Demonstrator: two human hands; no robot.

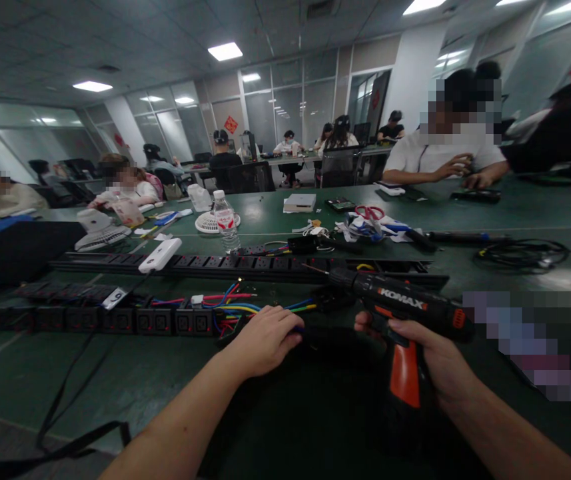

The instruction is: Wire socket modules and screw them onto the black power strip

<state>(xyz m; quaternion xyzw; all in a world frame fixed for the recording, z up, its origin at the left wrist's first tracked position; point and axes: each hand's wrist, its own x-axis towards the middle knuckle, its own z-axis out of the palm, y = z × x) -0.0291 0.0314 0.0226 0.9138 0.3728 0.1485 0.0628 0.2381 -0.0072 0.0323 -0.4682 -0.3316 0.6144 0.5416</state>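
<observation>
- Forearms (180, 413), cut off at the lower edge; right hand (438, 347) clasps the drill (398, 300) by its handle, whose base is lost in shadow.
- Left hand (270, 337) curls beside wires (245, 308) of the near socket strip (155, 321); cannot tell whether it grips anything.
- Far socket strip (222, 263) partly hidden behind drill and white device (160, 255); bottle (226, 227) stands beyond, blocking part of a round white grille (205, 224).

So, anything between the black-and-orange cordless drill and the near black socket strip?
Yes: in this view, multicoloured wires and the left hand lie between the drill and the wired end of the socket strip. Nothing visible separates the right hand from the drill; it grips the handle.
</observation>
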